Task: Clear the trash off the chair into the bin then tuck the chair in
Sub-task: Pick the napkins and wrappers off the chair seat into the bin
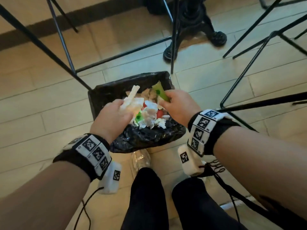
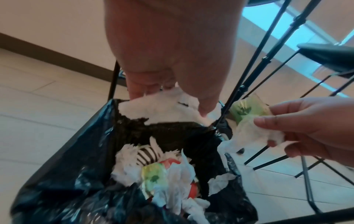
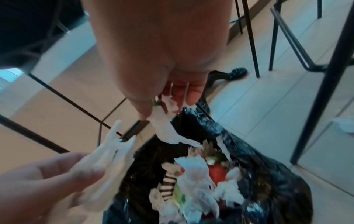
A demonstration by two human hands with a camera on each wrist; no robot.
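Note:
A bin (image 1: 98,95) lined with a black bag (image 1: 146,136) stands on the floor below me, holding white tissues, a green packet and red scraps. Over its near left rim, my left hand (image 1: 116,112) pinches a crumpled white tissue (image 1: 131,98) (image 2: 153,109) (image 3: 107,154). Above the right side of the bin, my right hand (image 1: 176,105) grips a green wrapper (image 1: 159,92) (image 2: 243,109) together with a white tissue (image 2: 249,133) (image 3: 164,128). The chair seat (image 2: 329,56) shows dark at the upper right of the left wrist view.
Thin black metal chair legs (image 1: 63,40) stand around the bin on a pale tiled floor. A heavy black table base (image 1: 196,22) stands behind the bin. Another chair frame (image 1: 249,68) is at the right. My own legs and shoes (image 1: 141,161) are just in front of the bin.

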